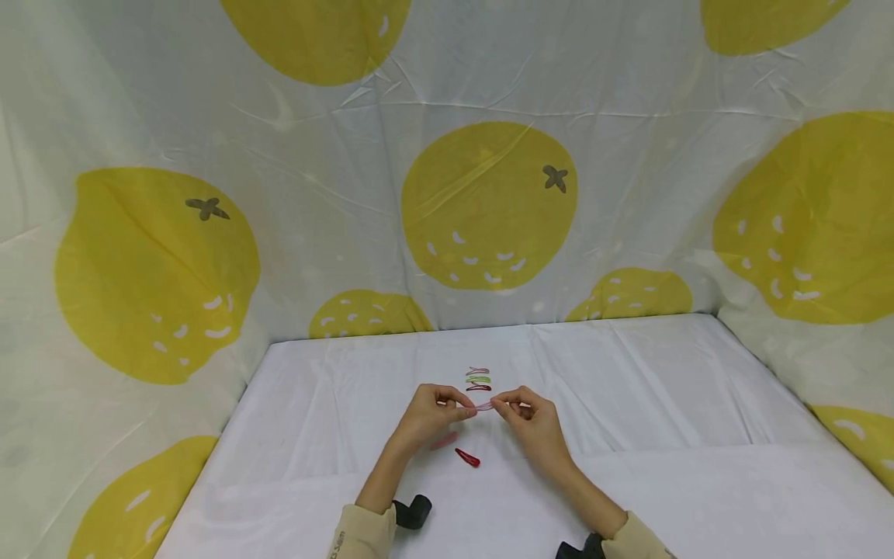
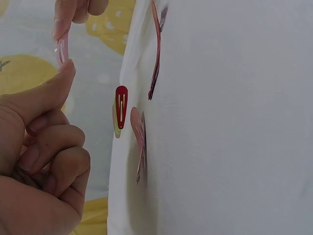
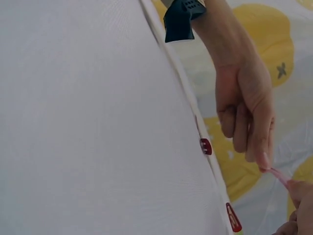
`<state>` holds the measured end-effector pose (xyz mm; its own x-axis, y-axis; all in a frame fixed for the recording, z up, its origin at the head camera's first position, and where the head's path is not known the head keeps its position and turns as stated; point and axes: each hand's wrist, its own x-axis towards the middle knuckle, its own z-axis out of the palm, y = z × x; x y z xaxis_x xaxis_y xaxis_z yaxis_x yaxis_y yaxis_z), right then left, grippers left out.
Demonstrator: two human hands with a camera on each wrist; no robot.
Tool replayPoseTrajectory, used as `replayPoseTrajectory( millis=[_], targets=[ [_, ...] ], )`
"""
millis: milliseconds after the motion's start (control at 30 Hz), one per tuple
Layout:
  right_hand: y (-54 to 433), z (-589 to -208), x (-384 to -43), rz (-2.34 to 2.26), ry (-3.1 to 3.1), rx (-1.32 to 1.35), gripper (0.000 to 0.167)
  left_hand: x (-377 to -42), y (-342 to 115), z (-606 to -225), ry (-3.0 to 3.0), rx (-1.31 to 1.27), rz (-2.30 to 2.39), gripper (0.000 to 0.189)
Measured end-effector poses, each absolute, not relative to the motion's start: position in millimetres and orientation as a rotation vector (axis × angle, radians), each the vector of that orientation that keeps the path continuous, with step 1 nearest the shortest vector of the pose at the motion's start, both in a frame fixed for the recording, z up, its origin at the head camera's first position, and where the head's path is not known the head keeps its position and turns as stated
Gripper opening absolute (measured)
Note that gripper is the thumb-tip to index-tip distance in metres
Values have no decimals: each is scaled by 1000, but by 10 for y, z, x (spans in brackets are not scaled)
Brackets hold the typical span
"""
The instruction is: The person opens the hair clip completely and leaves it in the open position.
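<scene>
In the head view, a slim, pale pink, metal-looking snap hair clip (image 1: 483,406) hangs above the white-cloth-covered bench (image 1: 663,388), between the two hands. The left hand (image 1: 427,415) pinches one end of it and the right hand (image 1: 536,425) pinches the other, so neither is nearer. Its long axis runs crosswise from hand to hand, rising slightly toward the right. The key relation, I judge, is with the short column of clips just beyond the fingertips: a thin dark red clip (image 1: 478,387) nearest, a light green clip (image 1: 478,380) behind it, and a thin pink clip (image 1: 478,370) farthest. These also lie crosswise, roughly parallel to the held one. On the person's side, a glossy red teardrop-shaped clip (image 1: 468,458) lies slantwise between the forearms, and a flat pink clip (image 1: 444,441) lies beside the left wrist.

In the left wrist view, the left thumb meets one end of the held clip and the right fingertips the opposite end; the clip stands clear of the bench.

In the right wrist view, the same clip bridges both pinches, apart from the bench surface. Whether it is snapped open or flat, I cannot tell.
</scene>
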<state>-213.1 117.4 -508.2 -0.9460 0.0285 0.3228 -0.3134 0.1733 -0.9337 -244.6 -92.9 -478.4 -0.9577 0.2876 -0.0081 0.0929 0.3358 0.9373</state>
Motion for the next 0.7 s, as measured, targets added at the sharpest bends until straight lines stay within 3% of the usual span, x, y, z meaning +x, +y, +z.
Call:
replayPoseTrajectory(
  millis=[700],
  targets=[
    [1176, -5092, -2119, 1683, -2129, 403, 8, -2404, -877, -4729, 2493, 395, 1774, 9]
  ],
)
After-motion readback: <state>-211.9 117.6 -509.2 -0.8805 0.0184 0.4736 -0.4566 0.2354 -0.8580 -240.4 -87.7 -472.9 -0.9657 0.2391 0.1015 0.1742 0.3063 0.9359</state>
